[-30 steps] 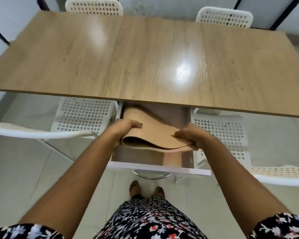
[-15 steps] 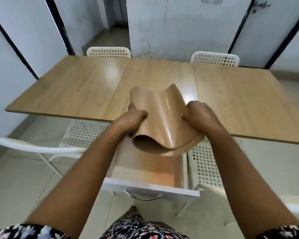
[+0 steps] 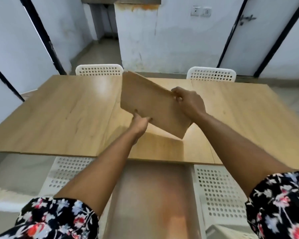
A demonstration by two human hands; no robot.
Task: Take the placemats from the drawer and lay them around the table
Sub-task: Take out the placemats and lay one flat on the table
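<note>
A stack of tan placemats (image 3: pixel 150 104) is held up, tilted, above the middle of the wooden table (image 3: pixel 67 114). My left hand (image 3: pixel 140 124) grips the stack's lower left edge from below. My right hand (image 3: pixel 188 102) pinches its right edge near the top. The drawer (image 3: pixel 154 195) under the table's near edge stands pulled out, its brown bottom in view. Whether any mats lie in it I cannot tell.
Two white perforated chairs (image 3: pixel 99 70) (image 3: pixel 211 74) stand at the table's far side. Two more chairs (image 3: pixel 67 171) (image 3: pixel 216 190) flank the open drawer on the near side. Walls and doors lie behind the table.
The placemats have come up out of the drawer and now hang over the tabletop, flattened from their earlier curl. Both hands rose and moved forward with them.
</note>
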